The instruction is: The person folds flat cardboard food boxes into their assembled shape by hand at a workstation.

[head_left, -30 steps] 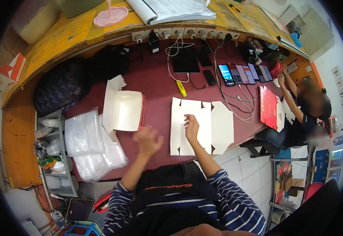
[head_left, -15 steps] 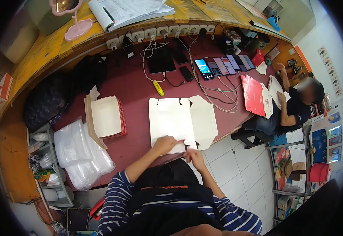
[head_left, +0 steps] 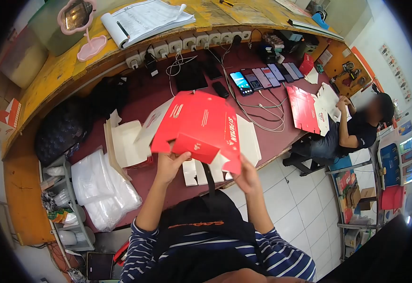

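A red carton sheet (head_left: 199, 125), partly folded and printed with white lettering, is held up over the table's near side. My left hand (head_left: 170, 166) grips its lower left edge, thumb on the red face. At its lower right corner my right hand (head_left: 247, 177) is closed on the same sheet. Beneath it, flat white carton sheets (head_left: 251, 137) lie on the dark red table (head_left: 162, 186). Left of the held sheet stand open cartons with white insides (head_left: 126, 141).
Clear plastic bags (head_left: 104, 188) lie at the left. Phones (head_left: 242, 84) and cables line the back right. Another person (head_left: 357, 127) sits at the right near a red sheet (head_left: 303, 109). A wooden shelf (head_left: 158, 35) with sockets runs along the back.
The red sheet has been lifted off the white sheets and turned red side up, with both hands now on it. The other person's hands have come together.
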Available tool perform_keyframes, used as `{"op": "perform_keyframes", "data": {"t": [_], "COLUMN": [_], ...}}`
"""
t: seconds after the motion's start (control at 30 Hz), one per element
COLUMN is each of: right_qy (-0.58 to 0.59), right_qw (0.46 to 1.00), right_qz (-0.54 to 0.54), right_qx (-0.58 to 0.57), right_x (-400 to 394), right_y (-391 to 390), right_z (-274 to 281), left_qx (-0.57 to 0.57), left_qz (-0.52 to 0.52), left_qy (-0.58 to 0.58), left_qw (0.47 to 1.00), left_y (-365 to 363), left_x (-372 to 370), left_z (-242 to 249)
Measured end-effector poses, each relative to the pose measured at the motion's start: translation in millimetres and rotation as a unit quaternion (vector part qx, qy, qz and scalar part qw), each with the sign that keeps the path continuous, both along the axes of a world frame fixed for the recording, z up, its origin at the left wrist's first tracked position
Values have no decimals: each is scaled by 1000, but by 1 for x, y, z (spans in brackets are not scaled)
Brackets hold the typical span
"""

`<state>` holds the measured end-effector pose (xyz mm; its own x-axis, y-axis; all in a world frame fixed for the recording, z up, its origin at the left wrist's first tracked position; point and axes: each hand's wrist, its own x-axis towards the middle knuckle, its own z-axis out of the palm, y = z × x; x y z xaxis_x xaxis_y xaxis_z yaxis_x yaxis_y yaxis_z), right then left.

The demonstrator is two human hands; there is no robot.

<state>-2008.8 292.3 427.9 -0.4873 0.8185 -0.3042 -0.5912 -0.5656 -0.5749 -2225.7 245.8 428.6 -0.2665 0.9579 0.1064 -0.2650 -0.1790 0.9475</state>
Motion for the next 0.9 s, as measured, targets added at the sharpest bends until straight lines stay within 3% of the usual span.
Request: {"op": "perform_keyframes", "data": {"t": [0.07, 0.13, 0.17, 0.2, 0.27, 0.33, 0.4, 0.47, 0.53, 0.57, 0.6, 0.67, 0.73, 0.8, 0.9], "right_qy": [3, -138, -165, -163, -141, -118, 24, 37, -141, -216, -215, -151, -54, -11, 75], "right_qw": [999, 973, 959, 959, 920, 925, 973, 981, 953, 911, 911, 873, 937, 983, 992], "right_qz": [-32, -110, -156, -157, -261, -275, -213, -176, -179, -228, -227, -332, -262, -168, -104], "right_qx": [0, 147, 168, 169, 255, 236, 86, 77, 202, 267, 269, 323, 225, 74, -18], "right_x": [2, -5, -14, -21, -30, -28, -17, -14, -16, -20, -27, -44, -56, -60, -50], "right_y": [2, -3, -11, -15, -23, -21, -16, -17, -18, -23, -26, -33, -42, -41, -32], "right_z": [12, 14, 23, 21, 17, 19, 33, 38, 30, 24, 21, 16, 16, 24, 31], "left_qx": [-19, 30, 49, 48, 90, 97, 102, 114, 97, 107, 117, 118, 120, 124, 78], "left_qz": [-26, 28, 52, 77, 132, 135, 140, 110, 105, 113, 122, 127, 129, 126, 21], "left_qy": [49, -12, -6, 26, 77, 74, 71, 77, 64, 73, 83, 44, 4, 54, 19], "left_qw": [998, 999, 997, 996, 984, 983, 982, 984, 988, 985, 982, 984, 984, 983, 997], "left_y": [-4, -5, -4, -8, -11, -12, -12, -10, -12, -12, -13, -14, -15, -15, -12], "left_x": [4, 27, 35, 43, 58, 60, 59, 51, 51, 52, 53, 63, 69, 70, 53], "left_z": [-3, 7, 5, 9, 3, 8, 8, 7, 9, 7, 6, 11, 11, 11, 7]}}
